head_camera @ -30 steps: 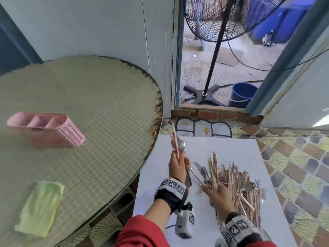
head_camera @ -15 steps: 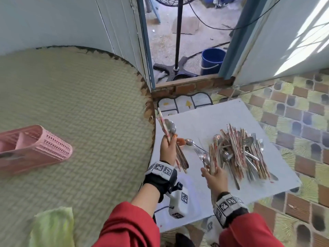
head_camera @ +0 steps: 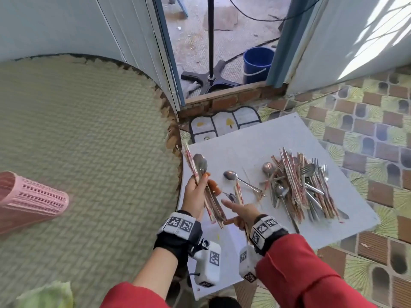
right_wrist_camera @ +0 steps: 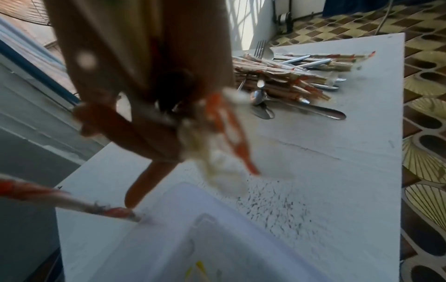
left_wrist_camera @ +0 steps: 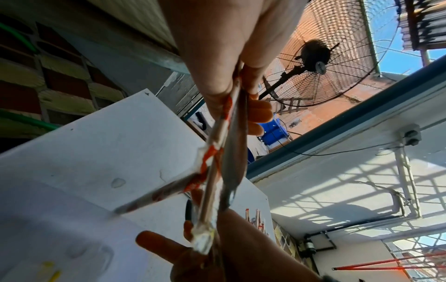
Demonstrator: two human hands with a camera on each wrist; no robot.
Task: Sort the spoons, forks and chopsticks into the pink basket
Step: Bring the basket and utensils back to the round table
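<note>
The pink basket (head_camera: 31,201) lies on the woven table at the far left, partly cut off by the frame. My left hand (head_camera: 198,187) grips wrapped chopsticks (head_camera: 189,158) and a spoon (head_camera: 200,163) upright over the white board's left edge; the bundle (left_wrist_camera: 217,143) fills the left wrist view. Just right of it, my right hand (head_camera: 240,213) holds wrapped chopsticks (head_camera: 238,192) and a metal utensil, index finger stretched toward the left bundle. Its curled fingers (right_wrist_camera: 144,129) grip a torn wrapper (right_wrist_camera: 217,152). A pile of cutlery and chopsticks (head_camera: 300,187) lies on the board.
One loose spoon (head_camera: 231,175) lies on the white board (head_camera: 244,141) between my hands and the pile. The woven table (head_camera: 89,141) spreads left, with a green cloth (head_camera: 44,294) at its near edge. A fan stand (head_camera: 210,41) and blue bucket (head_camera: 258,63) stand beyond the doorway.
My right hand has left the pile and moved left to the left hand, carrying chopsticks and a utensil. The view has swung right, pushing the basket to the left edge.
</note>
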